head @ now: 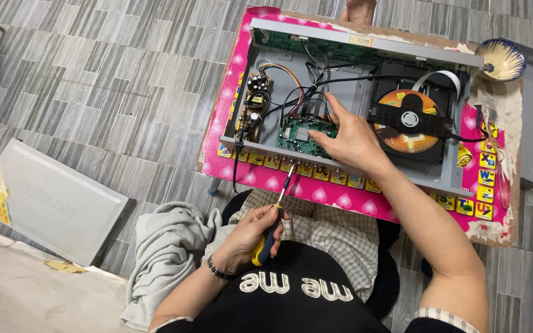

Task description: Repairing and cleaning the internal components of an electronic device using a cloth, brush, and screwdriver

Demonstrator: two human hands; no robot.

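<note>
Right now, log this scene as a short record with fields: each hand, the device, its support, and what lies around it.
left hand: grips a screwdriver with a blue and yellow handle, tip at the rear edge of the disc player
right hand: rests inside the chassis, fingers on the green circuit board
disc player: cover off, orange disc in the tray, wires exposed
support: small pink table on a tiled floor
nearby: grey cover panel, grey cloth, patterned bowl
</note>
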